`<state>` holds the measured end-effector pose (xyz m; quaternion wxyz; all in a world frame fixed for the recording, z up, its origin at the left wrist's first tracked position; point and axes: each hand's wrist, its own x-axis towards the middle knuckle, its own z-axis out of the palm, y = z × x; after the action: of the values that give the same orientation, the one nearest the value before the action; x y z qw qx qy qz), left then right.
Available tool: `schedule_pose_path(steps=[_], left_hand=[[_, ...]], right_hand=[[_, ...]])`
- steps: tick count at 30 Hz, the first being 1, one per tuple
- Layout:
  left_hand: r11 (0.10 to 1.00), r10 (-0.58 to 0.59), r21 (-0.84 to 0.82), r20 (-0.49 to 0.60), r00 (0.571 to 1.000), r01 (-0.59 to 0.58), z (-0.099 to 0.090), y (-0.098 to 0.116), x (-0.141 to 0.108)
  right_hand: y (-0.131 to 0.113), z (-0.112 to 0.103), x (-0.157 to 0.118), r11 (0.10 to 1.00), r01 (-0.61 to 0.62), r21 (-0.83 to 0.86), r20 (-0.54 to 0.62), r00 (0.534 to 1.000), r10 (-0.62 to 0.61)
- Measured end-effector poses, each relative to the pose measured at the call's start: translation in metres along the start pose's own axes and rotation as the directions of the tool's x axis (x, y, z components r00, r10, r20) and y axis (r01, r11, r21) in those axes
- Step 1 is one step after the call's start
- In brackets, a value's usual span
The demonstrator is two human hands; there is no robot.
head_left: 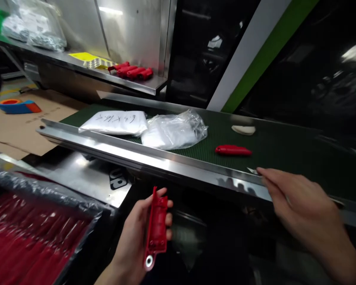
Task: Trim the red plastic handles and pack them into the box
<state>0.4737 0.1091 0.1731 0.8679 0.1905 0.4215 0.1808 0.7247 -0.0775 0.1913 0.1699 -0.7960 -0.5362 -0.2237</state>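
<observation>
My left hand point(136, 225) is closed around a red plastic housing point(158, 223), its hollow inner side facing up and a metal-ringed eyelet at its lower end. My right hand point(305, 202) hovers over the near rail of the conveyor, pinching a slim craft knife point(252, 171). The pointed blade shows past the fingertips, and most of the handle is hidden by the hand. Just beyond the blade lies another red plastic part point(233, 150) on the green conveyor belt point(273, 146). A small cream-coloured curved piece point(243, 130) rests behind it.
Two plastic-wrapped white packs point(115, 122) lie on the belt, bordered by a metal rail point(154, 158). Several red parts point(130, 71) sit on the steel shelf behind. At lower left, a plastic-lined crate point(86, 211) holds many red pieces. A tape dispenser point(19, 107) stands on cardboard.
</observation>
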Motion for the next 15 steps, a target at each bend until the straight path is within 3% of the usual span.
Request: schedule_pose_path(steps=[4, 7, 11, 15], left_hand=[[1.000, 0.016, 0.002, -0.121, 0.993, -0.016, -0.020, 0.006, 0.002], [0.999, 0.005, -0.046, -0.174, 0.985, -0.014, -0.040, 0.004, 0.009], [0.998, 0.028, -0.051, -0.179, 0.983, -0.038, -0.059, -0.005, 0.021], [1.000, 0.007, -0.016, -0.117, 0.993, -0.009, -0.064, -0.018, 0.028]], right_hand=[[0.047, 0.017, 0.040, 0.999, 0.034, 0.013, 0.234, 0.972, -0.036], [0.055, 0.033, 0.061, 0.996, 0.077, 0.047, 0.277, 0.957, -0.087], [0.015, 0.053, 0.100, 0.986, 0.131, 0.099, 0.257, 0.954, -0.153], [-0.042, 0.092, 0.150, 0.950, 0.211, 0.230, 0.383, 0.878, -0.287]])
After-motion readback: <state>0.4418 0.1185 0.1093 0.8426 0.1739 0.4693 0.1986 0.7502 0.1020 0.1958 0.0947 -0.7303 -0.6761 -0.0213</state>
